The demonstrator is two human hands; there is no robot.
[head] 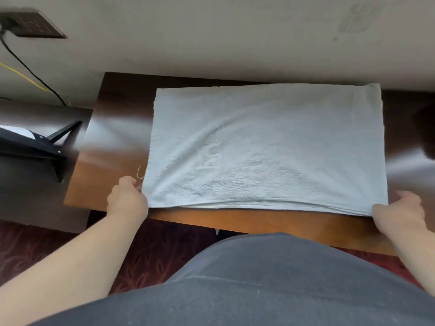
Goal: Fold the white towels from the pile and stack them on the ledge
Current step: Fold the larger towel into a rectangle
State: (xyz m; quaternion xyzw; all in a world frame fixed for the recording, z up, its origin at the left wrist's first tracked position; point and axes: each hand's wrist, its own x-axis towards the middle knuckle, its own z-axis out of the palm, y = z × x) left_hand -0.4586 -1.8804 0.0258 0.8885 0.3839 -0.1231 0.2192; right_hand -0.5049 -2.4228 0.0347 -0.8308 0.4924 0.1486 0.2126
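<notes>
On the wooden table (pixel 113 128) one white towel (pixel 266 147), both near corners pinched by two hands' fingers (pixel 133 184)

A white towel (pixel 266 149) lies flat, folded double, on a glossy wooden table (pixel 113 142) set against a beige wall (pixel 223 36). The left hand (pixel 128 198) pinches its corner at 7 o'clock; the right hand (pixel 400 208) grips the corner at 4 o'clock. A black cable (pixel 28 67) runs from a dark wall socket (pixel 35 24) at 10 o'clock.
</notes>
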